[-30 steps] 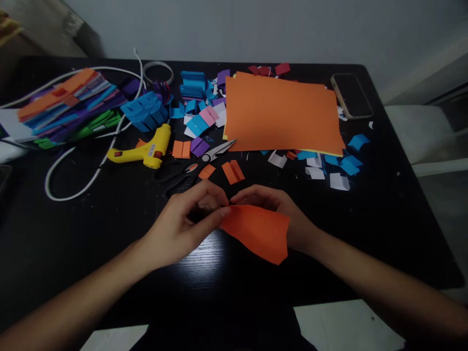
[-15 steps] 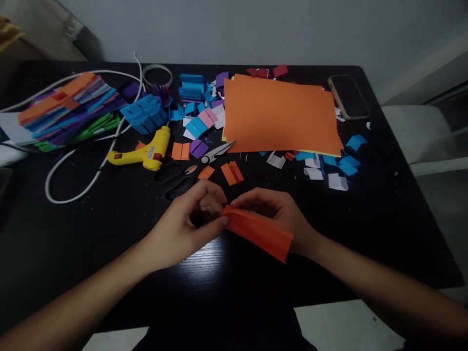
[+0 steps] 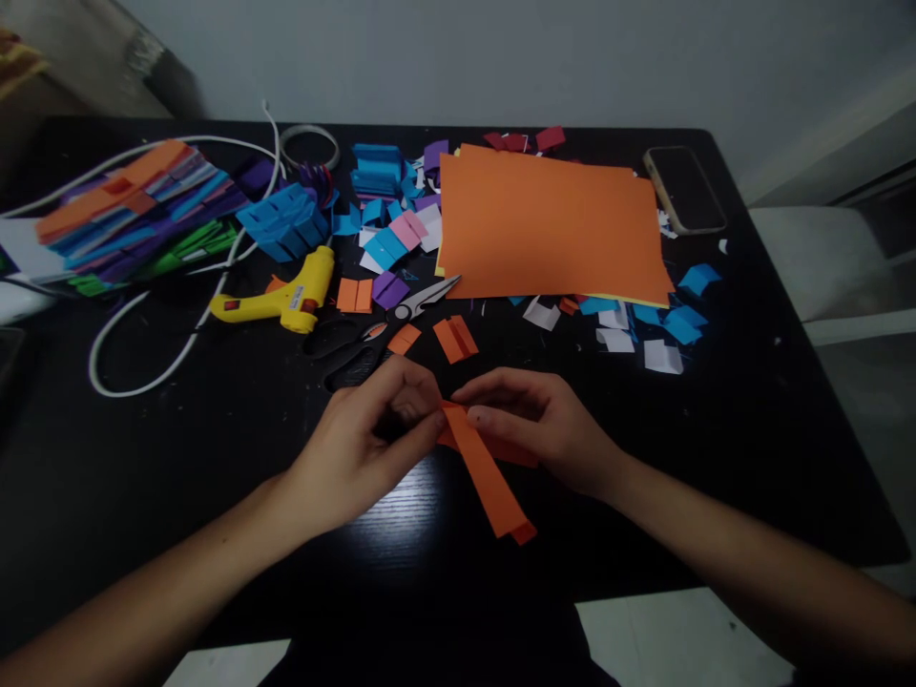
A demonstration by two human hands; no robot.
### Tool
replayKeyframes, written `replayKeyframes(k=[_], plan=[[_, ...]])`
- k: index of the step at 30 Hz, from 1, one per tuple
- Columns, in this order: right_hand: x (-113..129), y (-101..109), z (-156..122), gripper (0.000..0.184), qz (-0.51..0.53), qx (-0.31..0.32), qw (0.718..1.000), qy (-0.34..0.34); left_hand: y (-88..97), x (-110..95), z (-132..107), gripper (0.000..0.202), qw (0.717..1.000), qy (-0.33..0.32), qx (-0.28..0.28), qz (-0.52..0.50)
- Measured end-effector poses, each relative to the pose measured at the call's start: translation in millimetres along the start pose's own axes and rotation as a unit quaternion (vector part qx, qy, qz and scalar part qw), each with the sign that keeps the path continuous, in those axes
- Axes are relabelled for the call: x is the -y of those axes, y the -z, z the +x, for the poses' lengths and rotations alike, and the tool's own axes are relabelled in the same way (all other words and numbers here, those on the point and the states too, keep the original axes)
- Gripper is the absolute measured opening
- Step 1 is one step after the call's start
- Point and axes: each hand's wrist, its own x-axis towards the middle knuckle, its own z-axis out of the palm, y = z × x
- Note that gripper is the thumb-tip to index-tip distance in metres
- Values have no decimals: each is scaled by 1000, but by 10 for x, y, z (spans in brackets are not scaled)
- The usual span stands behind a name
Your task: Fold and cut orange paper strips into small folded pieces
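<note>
Both hands meet over the near middle of the black table around a folded orange paper strip (image 3: 490, 472). My left hand (image 3: 372, 444) pinches its far left end between thumb and fingers. My right hand (image 3: 551, 425) is closed on the same strip, its thumb pressed near the fold. One narrow arm of the strip slants toward me, and another part runs right beneath my right thumb. Just beyond the hands lie a small folded orange paper piece (image 3: 455, 339) and black-handled scissors (image 3: 405, 313) with their blades pointing right.
A stack of orange sheets (image 3: 551, 229) lies at the back centre, a phone (image 3: 685, 189) to its right. On the left are a yellow glue gun (image 3: 286, 298), a white cable (image 3: 135, 391), a tape roll (image 3: 309, 145) and bundled paper strips (image 3: 143, 210). Blue paper pieces (image 3: 683, 322) lie scattered at right.
The orange strip's loose part has swung from pointing right to slanting toward me, spreading into two arms. My right thumb has come over the front of the paper.
</note>
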Motion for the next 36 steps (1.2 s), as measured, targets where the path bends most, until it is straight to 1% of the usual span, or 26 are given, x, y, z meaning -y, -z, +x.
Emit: replayKeyframes(k=[6,9,11,15,17,21,23,25,28,30,33,36], plan=[[-8,-19,-9,23,18,-9,999,-31,-6,-53,0,8,998,-33,-16,55],[-7,-25,-13,24,25,-10,999,-41,-15,-60,-3,9,997,-41,-16,66],[-1,-24,-11,23,16,-10,999,-35,-21,-49,-8,9,997,-41,-15,65],[12,0,-1,17,-25,-10,1000,0,-28,-10,-13,8,998,-40,-18,55],[16,21,-3,25,-22,-3,1000,12,-29,5,-9,8,998,-35,-26,44],[37,63,-44,55,42,44,998,31,-32,3,3,11,997,-26,-64,46],[51,67,-76,62,12,53,997,52,-37,-3,2,12,994,-30,-84,62],[58,51,-104,57,-59,31,995,70,-41,-2,-9,12,990,-45,-98,87],[53,1,-121,38,-136,-28,987,86,-45,9,-32,19,983,-84,-94,129],[46,-32,-116,30,-159,-55,981,97,-46,16,-45,26,978,-110,-84,156],[36,-53,-98,29,-174,-76,975,114,-46,20,-53,29,971,-139,-77,181],[17,-45,-90,25,-185,-99,969,132,-48,21,-57,29,967,-159,-76,183]])
